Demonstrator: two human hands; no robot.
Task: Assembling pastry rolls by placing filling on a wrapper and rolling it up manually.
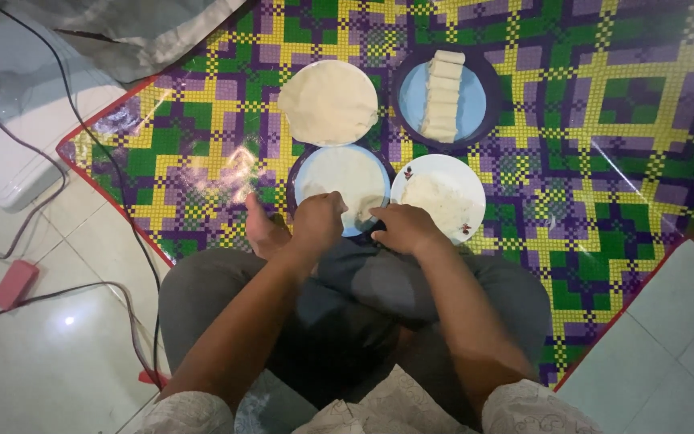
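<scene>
Head view: left hand (317, 221) and right hand (405, 227), fingers curled narrow, pinch the near edge of a thin wrapper (347, 178) on the blue plate (303, 165), frame centre. Risk: wrapper may tear if tugged unevenly. White plate (469, 181) right holds filling; upper dark plate (483, 80) holds finished rolls (443, 96); wrapper stack (328, 102) upper centre on mat (604, 161).
</scene>
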